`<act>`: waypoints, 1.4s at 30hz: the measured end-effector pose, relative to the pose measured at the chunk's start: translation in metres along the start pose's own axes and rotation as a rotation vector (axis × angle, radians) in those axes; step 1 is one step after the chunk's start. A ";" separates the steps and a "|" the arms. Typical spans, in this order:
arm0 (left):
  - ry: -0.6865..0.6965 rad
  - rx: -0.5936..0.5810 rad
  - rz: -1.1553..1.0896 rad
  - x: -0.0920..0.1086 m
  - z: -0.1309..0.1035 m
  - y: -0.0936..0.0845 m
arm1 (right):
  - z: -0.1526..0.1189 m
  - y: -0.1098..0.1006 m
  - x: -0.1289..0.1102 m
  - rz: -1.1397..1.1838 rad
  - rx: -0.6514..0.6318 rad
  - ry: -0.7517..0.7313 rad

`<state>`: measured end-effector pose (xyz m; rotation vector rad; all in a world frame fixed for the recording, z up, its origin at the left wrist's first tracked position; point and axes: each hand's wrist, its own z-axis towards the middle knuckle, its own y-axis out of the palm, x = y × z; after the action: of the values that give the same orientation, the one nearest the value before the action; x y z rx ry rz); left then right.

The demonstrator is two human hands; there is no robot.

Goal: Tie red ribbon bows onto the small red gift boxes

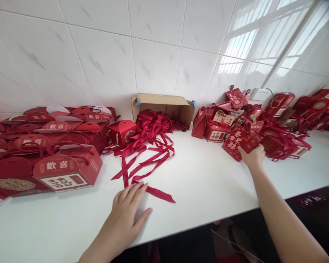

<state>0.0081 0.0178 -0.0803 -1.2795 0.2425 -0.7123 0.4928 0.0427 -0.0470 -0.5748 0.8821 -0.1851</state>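
Observation:
My left hand [130, 206] rests on the white table with its fingers stretched out, holding nothing. Its fingertips lie at the end of a loose red ribbon [160, 194]. On the right, my right hand [252, 156] grips a red gift box [242, 141] with gold lettering, thumb on the near face and the other fingers partly hidden behind it. The box is tilted, close in front of a group of small red boxes [218, 132]. More red ribbons [155, 124] spill in a tangle from a cardboard box [164, 98] by the wall.
Rows of larger red boxes with rope handles [63, 168] fill the left side. A small red box [123, 132] stands beside the ribbons. Further red boxes [320, 106] are piled at the far right near a white socket [260, 94]. The table's front edge [192, 227] runs below my hands.

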 end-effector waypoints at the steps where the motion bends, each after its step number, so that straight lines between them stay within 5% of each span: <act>1: -0.001 0.015 -0.016 0.001 0.001 -0.002 | -0.011 -0.002 -0.009 0.024 0.045 -0.015; 3: 0.012 0.028 -0.048 0.001 0.002 -0.006 | -0.047 -0.009 -0.034 0.174 0.090 -0.174; 4: 0.023 0.032 -0.061 0.002 0.003 -0.008 | -0.070 -0.013 -0.049 0.299 -0.007 -0.317; 8: 0.005 0.054 -0.187 0.014 0.001 -0.018 | -0.170 -0.030 -0.105 0.517 -0.737 -0.964; 9: -0.017 0.051 -0.263 0.019 -0.001 -0.021 | -0.190 -0.033 -0.116 0.547 -0.824 -1.022; 13: -0.090 -0.018 -0.645 0.045 -0.011 -0.034 | -0.239 -0.037 -0.137 0.872 -0.983 -1.062; 20: -0.158 -0.010 -0.920 0.061 -0.012 -0.049 | -0.244 -0.038 -0.138 1.082 -0.892 -0.997; 24: -0.125 -0.041 -0.860 0.064 -0.009 -0.050 | -0.241 -0.044 -0.141 1.190 -0.987 -0.867; 28: -0.087 -0.032 -0.699 0.058 -0.009 -0.049 | -0.230 -0.042 -0.144 1.207 -0.937 -0.591; 32: -0.097 0.381 -0.378 0.028 -0.004 -0.055 | -0.198 -0.029 -0.150 1.360 -0.898 -0.142; 36: -0.310 0.796 -0.040 -0.020 0.006 -0.072 | -0.153 -0.014 -0.166 1.440 -0.881 0.250; 42: -0.533 0.764 0.098 -0.076 0.016 -0.091 | -0.117 0.021 -0.184 1.384 -1.070 0.557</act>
<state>-0.0732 0.0663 -0.0072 -0.6718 -0.3762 -0.2999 0.2850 0.0844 0.0079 -0.7569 1.7310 1.5317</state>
